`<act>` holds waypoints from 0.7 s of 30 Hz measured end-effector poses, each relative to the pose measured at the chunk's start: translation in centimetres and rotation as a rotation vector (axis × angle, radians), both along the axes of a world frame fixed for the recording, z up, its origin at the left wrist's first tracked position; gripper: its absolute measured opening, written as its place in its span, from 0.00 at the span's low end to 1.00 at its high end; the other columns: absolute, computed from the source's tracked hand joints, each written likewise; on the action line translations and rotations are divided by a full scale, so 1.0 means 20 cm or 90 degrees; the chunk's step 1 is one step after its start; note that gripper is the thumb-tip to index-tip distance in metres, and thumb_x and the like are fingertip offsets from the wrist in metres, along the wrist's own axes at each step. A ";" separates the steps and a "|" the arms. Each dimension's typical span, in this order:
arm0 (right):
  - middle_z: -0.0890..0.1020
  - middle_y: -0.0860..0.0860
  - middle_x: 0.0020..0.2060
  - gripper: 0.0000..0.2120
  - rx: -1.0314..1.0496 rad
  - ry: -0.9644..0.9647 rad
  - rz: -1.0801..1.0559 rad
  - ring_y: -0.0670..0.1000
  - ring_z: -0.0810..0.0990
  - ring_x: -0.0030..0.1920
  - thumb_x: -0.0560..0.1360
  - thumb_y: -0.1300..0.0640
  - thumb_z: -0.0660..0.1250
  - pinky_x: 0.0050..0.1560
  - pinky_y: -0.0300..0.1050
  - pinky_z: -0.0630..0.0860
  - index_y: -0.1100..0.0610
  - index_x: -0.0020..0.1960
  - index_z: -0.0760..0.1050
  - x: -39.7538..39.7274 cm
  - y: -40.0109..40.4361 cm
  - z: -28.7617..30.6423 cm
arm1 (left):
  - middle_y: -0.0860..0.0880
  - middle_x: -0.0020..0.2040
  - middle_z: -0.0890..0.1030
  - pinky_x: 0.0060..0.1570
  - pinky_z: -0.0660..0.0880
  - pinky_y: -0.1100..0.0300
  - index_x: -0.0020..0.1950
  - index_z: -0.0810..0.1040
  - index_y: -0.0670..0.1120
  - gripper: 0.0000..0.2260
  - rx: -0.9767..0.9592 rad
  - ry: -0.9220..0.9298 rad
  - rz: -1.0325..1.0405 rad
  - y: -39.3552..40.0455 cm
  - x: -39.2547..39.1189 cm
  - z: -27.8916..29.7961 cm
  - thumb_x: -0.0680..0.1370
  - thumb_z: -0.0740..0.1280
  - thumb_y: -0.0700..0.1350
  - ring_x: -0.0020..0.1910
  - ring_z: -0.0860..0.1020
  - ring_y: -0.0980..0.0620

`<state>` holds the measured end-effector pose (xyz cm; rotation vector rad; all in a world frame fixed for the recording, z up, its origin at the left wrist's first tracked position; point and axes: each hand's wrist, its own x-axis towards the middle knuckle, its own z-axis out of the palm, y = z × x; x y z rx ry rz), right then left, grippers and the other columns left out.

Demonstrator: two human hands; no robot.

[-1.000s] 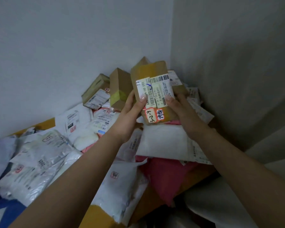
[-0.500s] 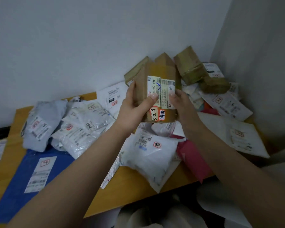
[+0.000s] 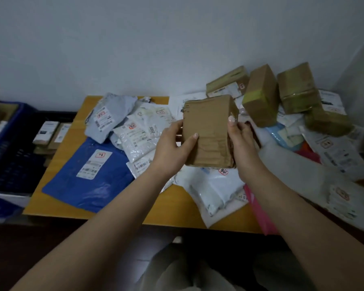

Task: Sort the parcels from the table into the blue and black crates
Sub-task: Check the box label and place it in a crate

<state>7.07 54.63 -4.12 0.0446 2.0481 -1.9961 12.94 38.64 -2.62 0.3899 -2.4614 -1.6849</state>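
At the far left edge stands the blue crate (image 3: 7,122), its wall facing the camera and its contents too dark to identify; just to its right, below table level, the black crate (image 3: 51,118) holds several small boxed parcels with white labels. The wooden table (image 3: 57,164) begins beside the black crate; on its left part lies a flat blue mailer (image 3: 88,177) with a white label, face up; behind it, touching its far edge, lies a grey mailer (image 3: 111,114), crumpled and also labelled; to the right of both, a heap of white mailers (image 3: 139,131) overlaps toward the table centre. The left hand (image 3: 172,148) grips the brown parcel (image 3: 207,131) from its left side, thumb curled over the front face, the other fingers hidden behind; the brown parcel is held above the middle of the table, roughly upright, clear of the heap, its plain taped face toward the camera. The right hand (image 3: 242,141) grips the parcel's right edge, thumb on the upper corner, remaining fingers wrapped behind. Beneath the hands lie a white mailer (image 3: 214,192) and a pink mailer (image 3: 259,215) overhanging the near table edge. Against the wall at right rest three cardboard boxes: a flat box (image 3: 227,82); a tilted box with yellow tape (image 3: 261,95); a taped box (image 3: 296,89). Further flat white parcels cover the right end of the table.
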 end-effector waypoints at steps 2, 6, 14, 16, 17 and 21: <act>0.77 0.41 0.54 0.45 0.003 -0.019 0.014 0.42 0.78 0.52 0.63 0.25 0.59 0.49 0.44 0.77 0.50 0.73 0.62 0.03 0.02 -0.03 | 0.51 0.64 0.73 0.57 0.77 0.52 0.68 0.71 0.54 0.19 0.001 -0.025 0.012 0.03 0.07 -0.05 0.78 0.68 0.52 0.58 0.75 0.57; 0.79 0.47 0.58 0.43 -0.046 -0.054 0.079 0.47 0.81 0.54 0.62 0.27 0.64 0.46 0.43 0.81 0.49 0.70 0.67 0.10 -0.02 -0.08 | 0.52 0.66 0.72 0.61 0.75 0.48 0.69 0.70 0.56 0.23 0.016 -0.044 0.060 0.02 0.19 -0.08 0.76 0.69 0.55 0.62 0.74 0.54; 0.80 0.48 0.57 0.33 -0.023 -0.023 0.152 0.48 0.80 0.55 0.70 0.34 0.68 0.48 0.45 0.81 0.52 0.67 0.70 0.22 -0.46 -0.11 | 0.51 0.67 0.71 0.60 0.76 0.51 0.73 0.66 0.55 0.30 0.003 -0.043 0.177 -0.30 0.45 -0.04 0.74 0.68 0.60 0.64 0.73 0.54; 0.79 0.48 0.57 0.35 0.000 0.024 0.190 0.46 0.80 0.54 0.70 0.34 0.67 0.45 0.38 0.80 0.53 0.69 0.67 0.28 -0.60 -0.09 | 0.55 0.64 0.73 0.56 0.77 0.61 0.73 0.65 0.54 0.28 0.033 -0.041 0.189 -0.41 0.52 -0.02 0.76 0.68 0.59 0.60 0.74 0.63; 0.78 0.48 0.57 0.35 0.005 0.036 0.208 0.45 0.79 0.54 0.70 0.34 0.65 0.45 0.38 0.79 0.53 0.69 0.66 0.31 -0.68 -0.08 | 0.59 0.60 0.74 0.50 0.76 0.68 0.70 0.67 0.55 0.22 0.068 -0.026 0.195 -0.46 0.56 0.00 0.78 0.67 0.55 0.55 0.75 0.70; 0.77 0.43 0.46 0.16 0.040 0.072 0.244 0.39 0.78 0.45 0.80 0.42 0.58 0.41 0.35 0.73 0.53 0.58 0.69 0.43 -1.05 -0.07 | 0.64 0.51 0.75 0.39 0.75 0.73 0.59 0.64 0.61 0.15 0.234 -0.013 0.211 -0.75 0.72 0.02 0.78 0.67 0.49 0.43 0.79 0.71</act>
